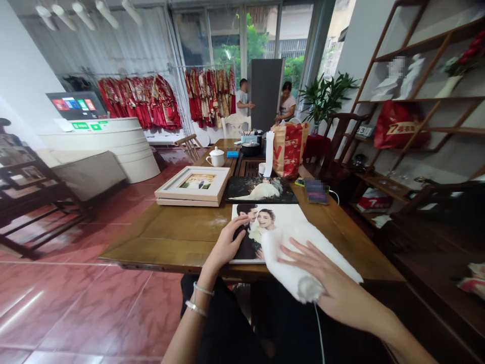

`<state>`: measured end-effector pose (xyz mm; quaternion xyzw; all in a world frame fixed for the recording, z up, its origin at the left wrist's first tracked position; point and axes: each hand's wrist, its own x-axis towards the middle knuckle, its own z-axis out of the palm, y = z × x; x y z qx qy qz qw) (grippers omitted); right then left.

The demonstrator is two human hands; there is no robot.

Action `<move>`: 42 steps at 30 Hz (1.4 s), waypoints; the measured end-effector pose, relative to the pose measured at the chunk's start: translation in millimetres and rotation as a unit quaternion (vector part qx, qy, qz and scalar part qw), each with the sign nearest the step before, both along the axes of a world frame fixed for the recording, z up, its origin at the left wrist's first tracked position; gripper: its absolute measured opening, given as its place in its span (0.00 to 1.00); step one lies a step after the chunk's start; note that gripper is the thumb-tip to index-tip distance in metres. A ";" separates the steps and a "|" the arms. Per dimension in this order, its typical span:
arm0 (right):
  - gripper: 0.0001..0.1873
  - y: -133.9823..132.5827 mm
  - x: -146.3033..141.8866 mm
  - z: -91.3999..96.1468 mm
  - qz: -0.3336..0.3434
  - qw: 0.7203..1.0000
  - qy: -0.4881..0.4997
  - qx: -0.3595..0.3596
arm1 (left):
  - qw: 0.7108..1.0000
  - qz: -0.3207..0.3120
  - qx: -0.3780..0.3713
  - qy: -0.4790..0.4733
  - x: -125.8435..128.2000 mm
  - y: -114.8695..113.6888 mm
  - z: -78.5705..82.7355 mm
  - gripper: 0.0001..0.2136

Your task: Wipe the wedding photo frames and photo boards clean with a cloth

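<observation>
A photo panel (242,253) showing a couple lies flat at the table's near edge. My left hand (229,240) rests on its left side, fingers stretched out over the picture. A white roll of soft sheet (293,240), perhaps packing foam, covers the right part of the panel. On top of that roll lies my right hand (320,268), its fingers spread and slightly blurred; its thumb is hidden. Just beyond the panel is a dark photo print (261,191) with a figure in a white gown. To its left, pale picture frames (189,194) are stacked.
On the wooden table (162,232) stand a lidded white cup (216,157), a red-and-tan paper bag (290,151) and a phone (317,191) with a cable. Two people (242,98) are near a grey panel (265,96) at the back. Shelves (401,98) rise at right.
</observation>
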<state>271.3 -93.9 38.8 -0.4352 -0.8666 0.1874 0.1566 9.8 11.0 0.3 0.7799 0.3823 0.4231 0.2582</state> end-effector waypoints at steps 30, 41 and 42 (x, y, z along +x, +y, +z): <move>0.42 -6.1 -27.8 26.0 0.044 0.996 -0.041 -0.072 | 0.999 0.018 -0.008 -0.027 -2.7 3.8 -8.9 0.16; 0.33 63.6 -55.7 8.9 -0.131 0.990 -0.041 0.011 | 0.996 0.031 -0.047 -0.064 0.3 -4.6 3.8 0.18; 0.35 55.3 -65.7 10.0 -0.112 0.993 -0.042 0.012 | 0.996 0.030 -0.049 -0.068 0.7 -5.8 5.9 0.19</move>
